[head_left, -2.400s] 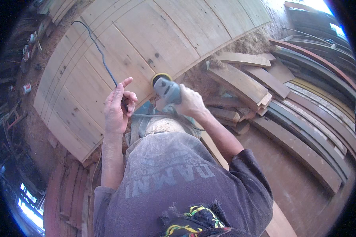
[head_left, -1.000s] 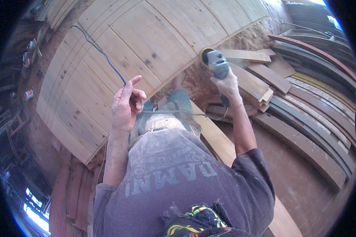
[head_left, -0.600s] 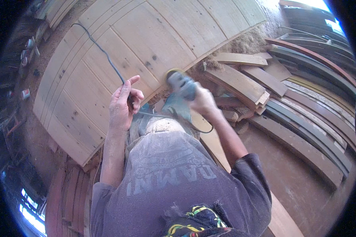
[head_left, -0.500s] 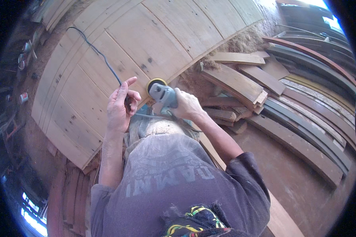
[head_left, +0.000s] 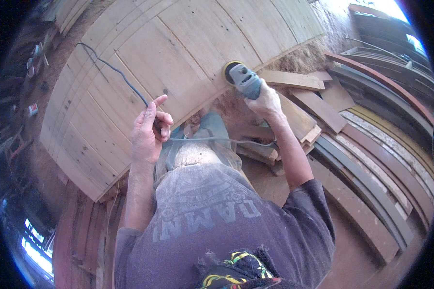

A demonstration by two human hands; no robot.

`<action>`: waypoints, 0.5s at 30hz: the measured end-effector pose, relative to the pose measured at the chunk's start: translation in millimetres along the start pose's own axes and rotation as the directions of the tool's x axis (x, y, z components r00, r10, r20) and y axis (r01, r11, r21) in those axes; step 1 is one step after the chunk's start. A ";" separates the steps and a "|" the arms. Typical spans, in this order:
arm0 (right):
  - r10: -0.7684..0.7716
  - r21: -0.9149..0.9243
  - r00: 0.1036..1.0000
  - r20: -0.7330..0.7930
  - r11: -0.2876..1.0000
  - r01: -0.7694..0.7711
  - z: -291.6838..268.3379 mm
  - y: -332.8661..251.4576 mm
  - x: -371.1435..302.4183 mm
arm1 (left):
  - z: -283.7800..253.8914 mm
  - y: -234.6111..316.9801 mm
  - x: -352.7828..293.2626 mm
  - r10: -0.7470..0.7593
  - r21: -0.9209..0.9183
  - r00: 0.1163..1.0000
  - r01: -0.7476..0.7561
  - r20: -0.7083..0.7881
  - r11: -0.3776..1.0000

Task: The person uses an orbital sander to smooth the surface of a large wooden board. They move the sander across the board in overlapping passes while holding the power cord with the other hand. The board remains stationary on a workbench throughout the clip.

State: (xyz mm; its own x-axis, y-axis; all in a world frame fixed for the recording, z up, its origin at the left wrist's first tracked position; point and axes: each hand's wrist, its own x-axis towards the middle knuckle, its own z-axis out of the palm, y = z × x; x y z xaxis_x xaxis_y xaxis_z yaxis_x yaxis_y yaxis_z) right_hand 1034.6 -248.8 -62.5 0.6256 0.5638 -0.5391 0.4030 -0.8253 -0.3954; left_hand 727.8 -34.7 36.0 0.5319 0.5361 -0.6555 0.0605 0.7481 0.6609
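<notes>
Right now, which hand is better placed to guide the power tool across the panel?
Likely the right hand: it grips the power tool, its disc over the panel. The left hand holds the cord, away from the disc.

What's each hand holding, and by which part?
The right hand grips the power sander by its body, behind the disc; the left hand holds the cord partway along its length.

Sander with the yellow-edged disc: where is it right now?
In the head view, the sander is above and right of centre, held in the right hand, its disc over the wooden panel close to the near edge.
</notes>
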 end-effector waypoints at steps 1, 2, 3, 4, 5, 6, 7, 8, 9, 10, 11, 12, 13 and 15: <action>0.013 0.019 1.000 -0.006 1.000 -0.013 -7.5 8.5 8.7 | 6.9 -1.3 0.2 -0.010 -0.004 1.000 0.010 -0.011 1.000; 0.028 0.040 0.999 -0.026 0.999 -0.027 -13.9 15.8 15.5 | 13.1 -2.5 0.1 -0.021 -0.009 1.000 0.021 -0.022 1.000; 0.046 0.058 0.998 -0.049 0.997 -0.043 -23.0 22.3 21.5 | 19.5 -3.4 0.2 -0.032 -0.008 0.999 0.032 -0.028 0.999; 0.014 0.094 0.997 -0.079 0.996 -0.006 -29.9 33.3 28.5 | 25.3 -4.5 0.0 -0.039 -0.010 0.999 0.039 -0.034 0.999; 0.017 0.074 0.994 -0.112 0.997 -0.009 -33.6 43.4 36.8 | 30.1 -5.1 0.4 -0.047 -0.011 0.998 0.047 -0.039 0.999; 0.031 0.123 0.991 -0.127 0.992 -0.016 -40.1 51.4 43.7 | 33.0 -6.3 2.3 -0.043 -0.017 0.998 0.043 -0.035 0.999; 0.045 0.168 0.989 -0.139 0.985 -0.021 -46.7 59.9 49.8 | 34.4 -7.9 2.1 -0.041 -0.025 0.999 0.040 -0.035 0.999; 0.059 0.229 0.984 -0.166 0.973 -0.020 -50.2 73.6 60.2 | 35.0 -9.3 1.8 -0.038 -0.034 0.999 0.037 -0.034 0.999; 0.065 0.190 0.978 -0.200 0.981 -0.027 -58.2 80.8 64.8 | 33.8 -10.9 0.0 -0.030 -0.040 0.999 0.028 -0.035 0.999; 0.104 0.278 0.980 -0.168 0.959 -0.054 -68.6 95.2 66.9 | 32.5 -10.5 0.9 -0.018 -0.043 0.999 0.017 -0.031 0.999; 0.141 0.361 0.982 -0.129 0.928 -0.086 -75.9 105.8 66.6 | 30.4 -9.2 -1.1 -0.008 -0.047 1.000 0.007 -0.030 0.999; 0.154 0.392 0.979 -0.137 0.916 -0.089 -76.2 107.5 62.1 | 24.8 -9.4 -3.7 -0.012 -0.040 0.999 0.011 -0.033 0.999; 0.163 0.425 0.975 -0.150 0.901 -0.085 -76.9 108.2 57.7 | 19.7 -8.8 -3.0 -0.007 -0.032 0.999 0.006 -0.034 0.999; 0.134 0.477 0.976 -0.173 0.878 -0.036 -66.3 100.8 47.5 | 7.0 -7.5 -2.1 0.006 -0.023 0.999 -0.007 -0.041 1.000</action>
State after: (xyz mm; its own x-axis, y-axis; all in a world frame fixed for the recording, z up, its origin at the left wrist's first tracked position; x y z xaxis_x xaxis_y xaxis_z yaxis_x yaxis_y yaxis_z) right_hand 1149.3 -307.2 -78.6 0.7800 0.4342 -0.4506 0.0129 -0.7311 -0.6821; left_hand 732.2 -44.2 35.0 0.4970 0.5562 -0.6660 0.0375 0.7530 0.6569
